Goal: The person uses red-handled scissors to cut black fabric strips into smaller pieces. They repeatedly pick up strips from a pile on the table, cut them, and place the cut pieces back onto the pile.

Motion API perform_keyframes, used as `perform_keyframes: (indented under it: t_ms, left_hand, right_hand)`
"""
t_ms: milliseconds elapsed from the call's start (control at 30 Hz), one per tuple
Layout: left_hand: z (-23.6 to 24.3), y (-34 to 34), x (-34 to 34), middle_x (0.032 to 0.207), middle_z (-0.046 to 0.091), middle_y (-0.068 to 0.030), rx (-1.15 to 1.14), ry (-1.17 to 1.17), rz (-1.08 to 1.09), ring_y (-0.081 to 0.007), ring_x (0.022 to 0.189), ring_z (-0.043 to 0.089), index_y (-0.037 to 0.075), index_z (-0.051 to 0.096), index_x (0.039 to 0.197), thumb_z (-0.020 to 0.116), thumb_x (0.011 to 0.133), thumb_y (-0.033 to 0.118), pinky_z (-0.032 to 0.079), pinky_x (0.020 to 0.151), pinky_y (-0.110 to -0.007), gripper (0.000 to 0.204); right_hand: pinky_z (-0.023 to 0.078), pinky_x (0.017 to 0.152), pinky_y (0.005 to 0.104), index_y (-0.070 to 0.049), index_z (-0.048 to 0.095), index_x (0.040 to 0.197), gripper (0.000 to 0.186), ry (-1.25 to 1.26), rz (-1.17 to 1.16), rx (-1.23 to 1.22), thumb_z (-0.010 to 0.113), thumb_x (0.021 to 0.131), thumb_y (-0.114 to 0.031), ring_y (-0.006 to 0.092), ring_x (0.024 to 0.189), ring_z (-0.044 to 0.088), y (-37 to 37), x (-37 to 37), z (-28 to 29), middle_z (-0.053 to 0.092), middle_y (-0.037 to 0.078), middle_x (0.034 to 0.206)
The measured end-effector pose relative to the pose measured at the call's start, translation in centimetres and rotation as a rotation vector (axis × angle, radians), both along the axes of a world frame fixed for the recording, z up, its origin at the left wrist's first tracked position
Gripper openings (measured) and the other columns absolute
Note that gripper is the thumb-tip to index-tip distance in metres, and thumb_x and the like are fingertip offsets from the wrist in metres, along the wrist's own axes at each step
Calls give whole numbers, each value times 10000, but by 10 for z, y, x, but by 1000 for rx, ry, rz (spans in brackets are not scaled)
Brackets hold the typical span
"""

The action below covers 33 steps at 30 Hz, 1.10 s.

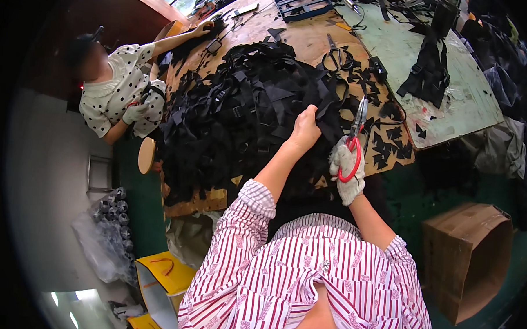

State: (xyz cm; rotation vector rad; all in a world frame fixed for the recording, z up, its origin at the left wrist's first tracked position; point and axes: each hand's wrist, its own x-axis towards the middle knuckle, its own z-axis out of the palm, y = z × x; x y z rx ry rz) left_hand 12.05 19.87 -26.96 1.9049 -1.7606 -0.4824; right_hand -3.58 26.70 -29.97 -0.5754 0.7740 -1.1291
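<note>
In the right hand [354,186], one red-handled scissors [356,130]

No readable text, small printed patches [244,327] on striped shirt [352,272], illegible

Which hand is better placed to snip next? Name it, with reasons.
Probably the right hand: gloved, it holds red-handled scissors, blades pointing away; the bare left hand is closed at the black pieces.

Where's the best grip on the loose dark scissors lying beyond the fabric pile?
Probably the handle loops, approached from the wearer's side: the scissors lie with their loops nearer the wearer and blades pointing away.
</note>
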Motion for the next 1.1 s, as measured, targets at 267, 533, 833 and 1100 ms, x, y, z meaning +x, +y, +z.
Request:
perform_keyframes:
  t_ms: [267,533,833,1100]
  left_hand:
    - [-20,-11,-3,965,648,-209,78,186,-10,-308,917,631,-54,578,1052,615,690,-22,484,829,-339,365]
    - [67,37,12,895,651,-93,98,1340,172,-200,771,633,24,616,994,658,827,57,522,696,-318,175]
    - [85,73,36,800,594,-46,-52,1414,265,-148,574,522,34,611,981,652,843,88,421,535,-282,154]
    - [81,79,22,881,565,-21,-258,1273,270,-119,581,483,34,599,1000,647,847,62,387,503,-267,162]
  right_hand:
    - [358,390,189,-106,448,1041,269,125,-3,-8,589,880,-268,62,471,458,6,-2,22,472,-23,656]
    - [358,379,218,-73,438,939,189,160,123,-113,584,848,-152,82,439,456,1,-7,37,471,-3,650]
    - [416,538,224,-57,403,1110,422,442,320,-361,656,773,-83,79,588,456,9,-23,46,470,2,801]
    - [474,740,367,-28,445,1153,575,838,381,-631,743,721,-262,274,796,603,21,-25,61,577,131,930]
